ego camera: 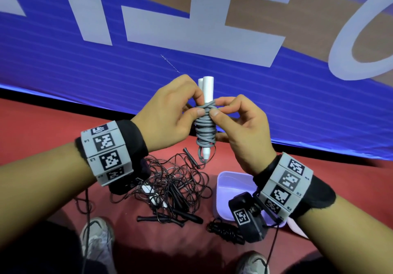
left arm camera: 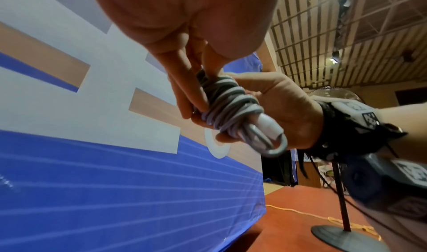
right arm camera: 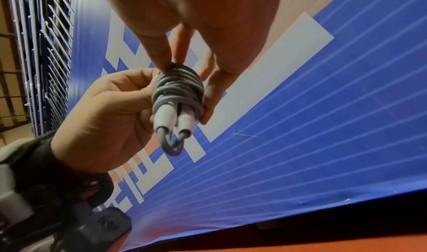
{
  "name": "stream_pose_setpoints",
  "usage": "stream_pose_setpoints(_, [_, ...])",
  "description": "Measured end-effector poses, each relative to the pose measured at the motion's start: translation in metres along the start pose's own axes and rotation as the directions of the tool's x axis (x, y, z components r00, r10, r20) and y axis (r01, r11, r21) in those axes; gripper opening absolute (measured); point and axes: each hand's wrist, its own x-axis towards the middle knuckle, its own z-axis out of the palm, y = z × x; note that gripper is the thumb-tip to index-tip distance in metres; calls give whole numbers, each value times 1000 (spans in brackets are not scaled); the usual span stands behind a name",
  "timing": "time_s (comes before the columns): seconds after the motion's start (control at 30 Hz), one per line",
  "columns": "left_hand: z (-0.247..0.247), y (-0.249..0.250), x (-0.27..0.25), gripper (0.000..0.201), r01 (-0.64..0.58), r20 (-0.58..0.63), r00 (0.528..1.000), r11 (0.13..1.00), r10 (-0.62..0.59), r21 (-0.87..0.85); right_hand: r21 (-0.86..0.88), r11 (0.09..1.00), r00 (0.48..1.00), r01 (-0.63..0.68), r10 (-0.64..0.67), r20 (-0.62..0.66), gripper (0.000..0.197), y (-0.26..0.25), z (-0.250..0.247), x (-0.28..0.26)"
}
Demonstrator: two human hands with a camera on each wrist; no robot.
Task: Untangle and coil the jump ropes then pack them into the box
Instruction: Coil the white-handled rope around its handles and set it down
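A grey jump rope (ego camera: 205,129) is wound in a tight coil around its two white handles (ego camera: 207,88), held upright in the air. My left hand (ego camera: 170,114) grips the bundle from the left, thumb on the upper turns. My right hand (ego camera: 236,120) pinches the top turn of the grey rope from the right. In the left wrist view the coil (left arm camera: 231,108) sits between both hands; in the right wrist view the two handle ends (right arm camera: 175,120) stick out below the coil. A lilac box (ego camera: 225,190) stands open on the red floor, lower right.
A tangle of black jump ropes (ego camera: 172,186) with black handles lies on the red floor below my hands. One coiled black rope (ego camera: 223,231) lies in front of the box. A blue banner wall (ego camera: 191,39) stands ahead. My shoes (ego camera: 95,239) are at the bottom.
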Motion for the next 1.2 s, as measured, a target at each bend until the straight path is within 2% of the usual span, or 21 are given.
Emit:
stream_pose_setpoints(0.1, [1, 1, -1, 3, -29, -8, 1000, 999, 29, 37, -37, 999, 1000, 29, -28, 6, 29, 4, 1, -1])
stream_pose_setpoints(0.2, [-3, 4, -2, 5, 12, 43, 999, 998, -10, -57, -113, 992, 998, 60, -62, -8, 30, 12, 3, -4])
stream_pose_setpoints(0.33, [-10, 1, 1, 15, 75, 145, 988, 979, -48, -190, 11, 1000, 999, -1, 1, -53, 35, 8, 3, -5])
stream_pose_setpoints(0.53, [-10, 0, 5, 12, 26, 63, 998, 991, -17, -135, 101, 994, 1000, -28, 28, 3, 34, 0, 0, -3])
stream_pose_setpoints(0.63, [-9, -1, 4, 7, -73, 55, 996, 995, 77, -68, 157, 986, 997, -56, 48, 57, 34, 2, -1, -3])
stream_pose_setpoints(0.73, [-5, 1, 0, 12, -151, 47, 988, 988, 149, 42, 200, 976, 995, -86, 75, 65, 36, 2, 2, -3])
stream_pose_setpoints(0.83, [-1, 1, -3, 14, -154, -1, 988, 984, 154, 86, 235, 964, 992, -121, 109, 66, 27, 0, 4, -2])
stream_pose_setpoints(0.93, [1, 3, -5, 15, -146, -45, 988, 987, 149, 65, 286, 944, 986, -165, 153, 62, 28, -1, 3, 0])
stream_pose_setpoints(1.1, [6, 6, -8, 14, -154, -45, 985, 972, 164, 179, 208, 964, 985, -168, 170, 6, 17, 0, 5, 4])
stream_pose_setpoints(1.2, [8, 2, -9, 11, -124, -72, 989, 986, 133, 111, 183, 969, 985, -169, 170, 9, 19, 1, 4, 5])
